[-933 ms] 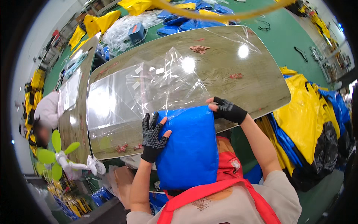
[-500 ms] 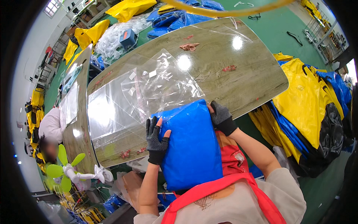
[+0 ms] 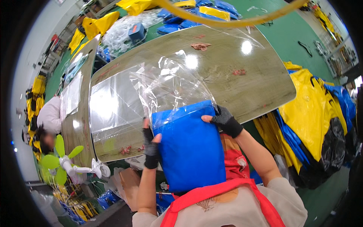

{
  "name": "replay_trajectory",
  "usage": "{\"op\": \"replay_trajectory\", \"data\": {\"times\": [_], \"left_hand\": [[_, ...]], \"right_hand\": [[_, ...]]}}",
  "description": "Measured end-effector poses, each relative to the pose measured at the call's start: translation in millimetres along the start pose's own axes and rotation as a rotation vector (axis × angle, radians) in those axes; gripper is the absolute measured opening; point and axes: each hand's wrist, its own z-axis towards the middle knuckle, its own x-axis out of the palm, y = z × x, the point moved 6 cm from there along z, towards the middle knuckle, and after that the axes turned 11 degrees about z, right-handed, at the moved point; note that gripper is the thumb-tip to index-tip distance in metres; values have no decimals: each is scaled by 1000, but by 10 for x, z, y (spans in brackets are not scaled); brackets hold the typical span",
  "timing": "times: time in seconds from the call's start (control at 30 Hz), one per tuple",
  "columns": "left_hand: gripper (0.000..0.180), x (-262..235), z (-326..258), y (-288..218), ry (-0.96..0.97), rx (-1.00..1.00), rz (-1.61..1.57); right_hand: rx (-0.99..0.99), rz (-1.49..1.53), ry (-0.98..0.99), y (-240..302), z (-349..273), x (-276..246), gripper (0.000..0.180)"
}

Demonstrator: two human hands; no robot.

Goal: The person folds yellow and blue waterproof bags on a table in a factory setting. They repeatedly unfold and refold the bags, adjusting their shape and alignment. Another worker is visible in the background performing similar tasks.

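A thick, folded blue sheet [image 3: 191, 151] with a smooth, shiny surface lies between my hands, its near end against my body. Its far end is inside the mouth of a clear plastic bag [image 3: 170, 81], which spreads crumpled over the table. My left hand [image 3: 152, 147], in a dark dotted fingerless-tip glove, grips the left edge, thumb toward the top face and fingers along the side. At the far right corner my right hand [image 3: 225, 122], gloved alike, holds the bundle with its thumb on top; its other fingers are partly hidden.
More clear bags [image 3: 109, 102] lie flat on the wood-patterned table [image 3: 261, 83], near a brown rag [image 3: 200, 46]. Yellow and blue sheets [image 3: 308, 102] are heaped at right. A green-bladed fan [image 3: 62, 160] stands at lower left, near another person [image 3: 49, 117]. A yellow band [image 3: 234, 23] arcs overhead.
The blue bundle's far end has come under the bag's clear film. My left hand has turned from lying spread to gripping the edge; my right thumb has moved onto the top.
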Motion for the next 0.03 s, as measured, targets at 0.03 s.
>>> {"op": "replay_trajectory", "data": {"times": [0.03], "left_hand": [[81, -29, 0, -6, -21, 7, 0]], "right_hand": [[-46, -13, -4, 20, -38, 40, 75]]}}
